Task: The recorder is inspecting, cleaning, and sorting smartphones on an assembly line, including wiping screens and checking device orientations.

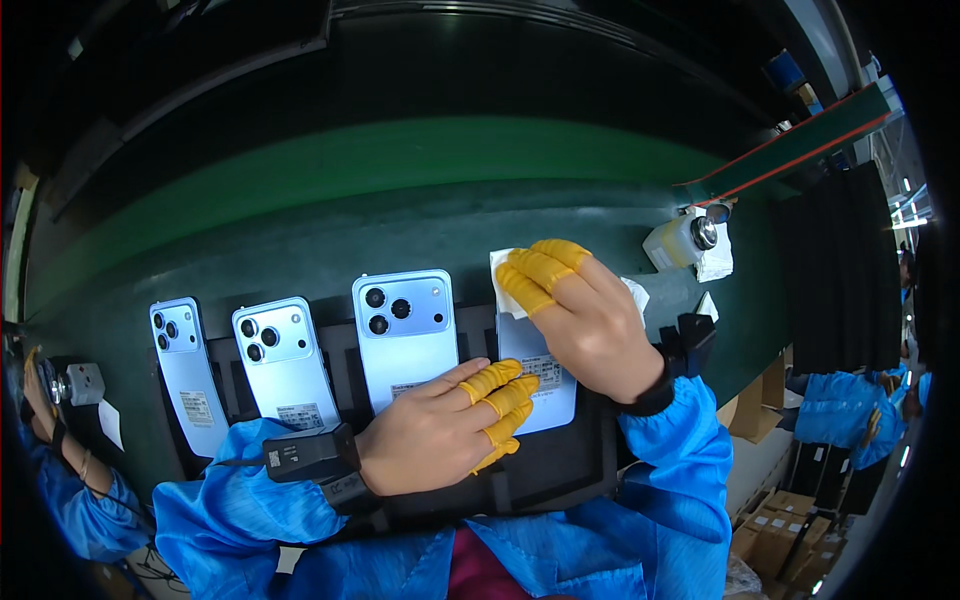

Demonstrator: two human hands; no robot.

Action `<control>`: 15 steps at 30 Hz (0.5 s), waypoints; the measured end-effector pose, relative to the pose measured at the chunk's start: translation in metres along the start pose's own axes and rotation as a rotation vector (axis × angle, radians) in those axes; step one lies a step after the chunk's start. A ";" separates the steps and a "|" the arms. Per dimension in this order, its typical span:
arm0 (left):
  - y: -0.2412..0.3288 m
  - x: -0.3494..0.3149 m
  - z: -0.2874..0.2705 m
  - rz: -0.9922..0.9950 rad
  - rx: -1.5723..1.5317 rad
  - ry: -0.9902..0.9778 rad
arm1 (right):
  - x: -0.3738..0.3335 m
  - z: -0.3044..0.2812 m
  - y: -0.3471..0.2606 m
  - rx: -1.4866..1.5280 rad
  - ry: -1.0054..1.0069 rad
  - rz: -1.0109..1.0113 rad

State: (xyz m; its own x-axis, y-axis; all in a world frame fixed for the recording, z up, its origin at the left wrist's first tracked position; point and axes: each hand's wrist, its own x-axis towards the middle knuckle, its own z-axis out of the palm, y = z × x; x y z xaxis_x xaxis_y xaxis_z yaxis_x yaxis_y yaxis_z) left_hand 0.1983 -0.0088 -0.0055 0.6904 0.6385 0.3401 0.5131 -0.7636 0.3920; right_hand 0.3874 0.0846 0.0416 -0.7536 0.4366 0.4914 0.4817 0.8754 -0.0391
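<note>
My right hand (590, 315), with yellow finger cots on its fingers, presses a white wipe (503, 268) onto the upper part of a light blue smartphone (552, 412). That phone lies back up, its top hidden by the wipe and hand. Flat and stretched out, the yellow-capped fingers of my left hand (435, 435) rest at the same phone's lower left side, beside its label. Left of it lie a second phone (408, 350), a third (285, 370) and a fourth (188, 375), all back up with three-lens cameras.
The phones lie on a black slotted tray (590, 460) over a green work surface (300, 225). At the back right stands a bottle with a metal cap (675, 243), near white wipes (715, 260). Another person's arm (75, 460) shows at far left, beside another bottle (82, 383). Cardboard boxes (780, 530) sit lower right.
</note>
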 end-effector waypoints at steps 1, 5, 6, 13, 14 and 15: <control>0.000 0.001 0.000 -0.001 -0.024 0.048 | 0.000 0.004 -0.002 -0.027 -0.058 0.046; -0.001 0.000 -0.002 -0.005 -0.063 0.031 | -0.017 -0.002 -0.016 0.002 -0.043 -0.023; -0.001 -0.001 -0.003 -0.008 -0.066 0.068 | -0.021 -0.001 -0.018 -0.009 -0.043 -0.050; 0.000 0.001 -0.005 -0.003 0.008 -0.003 | -0.026 0.005 -0.018 0.001 -0.058 0.089; -0.001 0.001 -0.005 -0.009 -0.003 -0.083 | -0.026 0.005 -0.017 -0.005 0.003 0.043; -0.001 0.001 -0.005 -0.006 0.003 -0.027 | -0.027 0.004 -0.018 -0.006 0.007 0.054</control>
State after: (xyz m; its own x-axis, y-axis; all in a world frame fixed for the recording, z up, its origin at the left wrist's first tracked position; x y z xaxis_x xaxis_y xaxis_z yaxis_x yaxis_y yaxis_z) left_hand 0.1956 -0.0073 -0.0010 0.7009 0.6400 0.3150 0.5186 -0.7604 0.3909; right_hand 0.3970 0.0581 0.0257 -0.7236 0.4814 0.4946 0.5239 0.8496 -0.0605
